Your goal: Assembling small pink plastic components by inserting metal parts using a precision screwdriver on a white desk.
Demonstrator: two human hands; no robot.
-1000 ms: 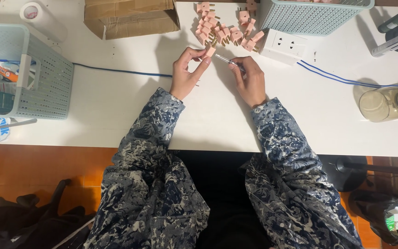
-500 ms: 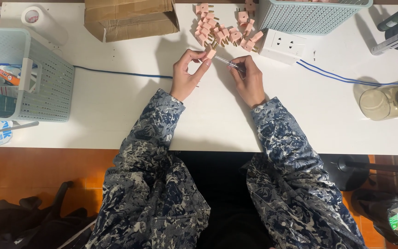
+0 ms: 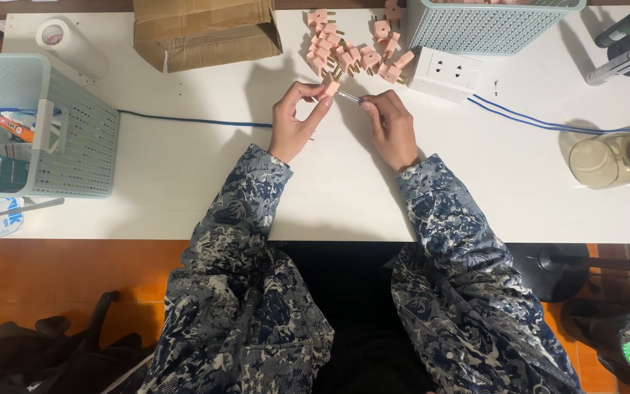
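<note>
Head view looks straight down on our two hands meeting over a white surface. Our left hand pinches a small pink plug between thumb and fingertips, holding it just above the surface. Our right hand is closed around the handle of a thin screwdriver, whose metal tip points left and touches the plug. Both sleeves are dark blue with a pale mottled pattern.

Just beyond the hands lies a loose pile of pink plugs with brass pins, spread beside a white power strip. A blue cable runs from the strip toward the right edge, and another blue cable crosses the surface to the left. Behind the strip stands a pale green mesh basket; we cannot tell what it contains. A second mesh basket sits at the far left, near a cardboard box and a roll of tape. A clear glass jug stands at the right. A metal spoon lies at the left corner.
</note>
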